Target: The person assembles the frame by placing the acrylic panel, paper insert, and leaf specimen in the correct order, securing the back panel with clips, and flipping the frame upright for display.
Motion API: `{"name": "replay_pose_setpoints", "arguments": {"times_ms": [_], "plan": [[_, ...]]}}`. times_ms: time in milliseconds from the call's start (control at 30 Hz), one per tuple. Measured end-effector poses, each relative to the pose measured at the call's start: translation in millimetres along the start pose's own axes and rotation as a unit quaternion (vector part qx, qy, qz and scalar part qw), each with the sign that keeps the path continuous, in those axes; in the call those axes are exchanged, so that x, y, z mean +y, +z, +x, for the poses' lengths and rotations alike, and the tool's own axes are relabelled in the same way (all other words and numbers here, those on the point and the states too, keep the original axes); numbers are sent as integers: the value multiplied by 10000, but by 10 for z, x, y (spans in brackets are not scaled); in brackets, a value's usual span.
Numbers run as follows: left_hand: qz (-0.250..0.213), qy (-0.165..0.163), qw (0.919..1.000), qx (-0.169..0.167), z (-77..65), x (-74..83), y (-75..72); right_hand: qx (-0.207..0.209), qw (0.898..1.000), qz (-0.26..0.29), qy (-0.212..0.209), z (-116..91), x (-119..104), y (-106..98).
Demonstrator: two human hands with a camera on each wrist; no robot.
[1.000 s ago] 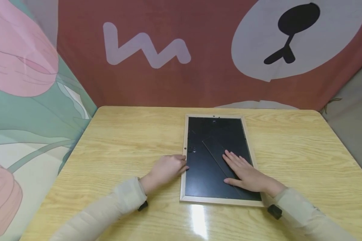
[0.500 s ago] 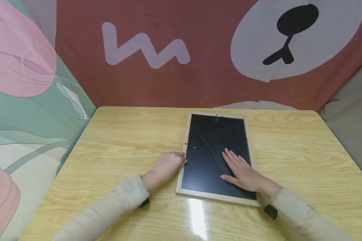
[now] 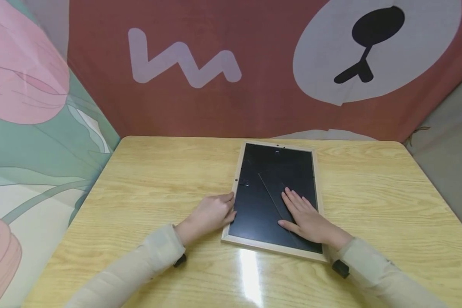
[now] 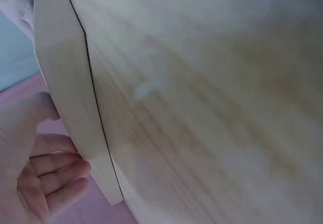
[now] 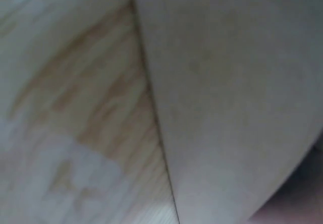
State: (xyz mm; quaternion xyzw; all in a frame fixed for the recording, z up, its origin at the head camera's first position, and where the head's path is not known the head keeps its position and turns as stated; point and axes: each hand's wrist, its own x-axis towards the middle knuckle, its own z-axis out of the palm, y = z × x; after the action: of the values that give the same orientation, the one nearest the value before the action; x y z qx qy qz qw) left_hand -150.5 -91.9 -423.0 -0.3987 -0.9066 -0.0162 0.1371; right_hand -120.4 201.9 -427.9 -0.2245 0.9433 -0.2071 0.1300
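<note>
On the black-backed frame (image 3: 296, 167), right fingers (image 3: 295, 202) lie straight; left fingers (image 3: 225, 198) grip its edge (image 3: 238, 168).

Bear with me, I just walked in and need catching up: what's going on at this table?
A person is handling a pale wooden frame with a black panel set in it, lying on the table and turned slightly askew. The left hand touches the frame's left edge. The right hand is spread flat on the black panel, toward its near right corner.
</note>
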Motion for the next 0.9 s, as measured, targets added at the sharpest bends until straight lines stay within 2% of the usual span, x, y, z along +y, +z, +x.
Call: {"name": "replay_pose_setpoints", "arguments": {"times_ms": [233, 533, 900], "plan": [[-73, 168, 9997, 183, -32, 17, -14, -16, 10000, -18, -4, 2, -13, -6], [-258, 252, 9992, 162, -9, 11, -14, -48, 10000, -4, 23, 0, -21, -34], [101, 504, 9986, 122, 3, -11, -21, -39, 10000, -11, 5, 9, -28, -25]]}}
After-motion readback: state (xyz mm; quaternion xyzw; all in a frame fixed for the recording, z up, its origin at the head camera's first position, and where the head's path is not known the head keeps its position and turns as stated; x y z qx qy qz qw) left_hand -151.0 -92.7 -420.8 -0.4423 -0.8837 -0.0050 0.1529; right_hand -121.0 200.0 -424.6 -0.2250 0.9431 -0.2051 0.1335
